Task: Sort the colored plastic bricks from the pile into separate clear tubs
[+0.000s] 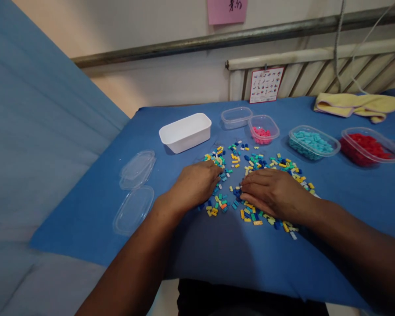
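Small toy building bricks in yellow, blue, teal, green and white lie scattered across the blue-covered table around both hands. On the left side of the spread, my left hand rests palm down, open, its fingers bent down among the bricks and the tips partly hidden. My right hand lies over the right part, open, with its fingers stretched toward the left and its thumb side lower. Any brick beneath either palm is hidden. A narrow strip of table with a few loose bricks separates the two hands.
Behind the bricks stand a white tub, a clear container, and containers of pink bricks, turquoise bricks and red bricks. Clear lids lie at left. A yellow cloth lies at the back right.
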A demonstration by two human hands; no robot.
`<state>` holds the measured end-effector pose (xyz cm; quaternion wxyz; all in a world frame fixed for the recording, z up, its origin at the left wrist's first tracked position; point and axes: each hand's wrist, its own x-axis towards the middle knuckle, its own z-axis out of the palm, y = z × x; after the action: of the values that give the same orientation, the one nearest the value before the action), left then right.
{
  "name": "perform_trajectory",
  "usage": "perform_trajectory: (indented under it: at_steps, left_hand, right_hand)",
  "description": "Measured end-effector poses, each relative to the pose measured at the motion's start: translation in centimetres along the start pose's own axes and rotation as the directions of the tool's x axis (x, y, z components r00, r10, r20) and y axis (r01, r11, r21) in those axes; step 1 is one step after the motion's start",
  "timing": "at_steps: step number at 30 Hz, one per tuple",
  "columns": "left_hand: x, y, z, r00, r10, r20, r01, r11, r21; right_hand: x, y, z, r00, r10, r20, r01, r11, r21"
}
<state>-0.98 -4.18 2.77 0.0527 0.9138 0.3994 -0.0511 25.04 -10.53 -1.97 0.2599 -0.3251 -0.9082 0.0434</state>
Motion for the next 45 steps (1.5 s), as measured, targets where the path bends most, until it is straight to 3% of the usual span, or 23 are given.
perform_trajectory:
  at_steps: [7,13,20,29,36,45]
  left_hand:
    - [0.4,0.2,0.5,1.0,0.004,-0.028,-0.005,0.999,-0.038]
    - [-0.4,0.1,-0.1,0.993,0.029,-0.116,-0.038,0.996,-0.076]
    - [0.1,1.0,0.4,0.999,-0.013,-0.044,0.014,1.0,0.009]
    - [0.8,1.9,0.1,0.995,-0.088,0.05,0.09,0.995,-0.035]
    - [0.7,2.4,-0.2,0.993,-0.11,0.039,0.111,0.994,-0.025]
    - [0.6,1.8,0.0,0.999,-0.051,-0.006,0.051,0.997,-0.054]
  right_hand:
    - [-0.1,0.0,0.0,1.0,-0.006,0.008,0.006,1.0,-0.005]
    - [0.0,0.0,0.1,1.0,0.001,0.003,-0.001,1.0,0.002]
    - [-0.1,0.2,0.3,1.0,-0.01,-0.007,0.011,1.0,0.005]
    - [0.2,0.1,0.8,0.998,-0.057,0.019,0.059,0.996,-0.062]
    - [0.5,-0.1,0.6,0.998,-0.07,-0.005,0.07,0.996,-0.059]
    - [0.2,-0.1,0.4,1.0,0.01,-0.023,-0.011,0.999,-0.035]
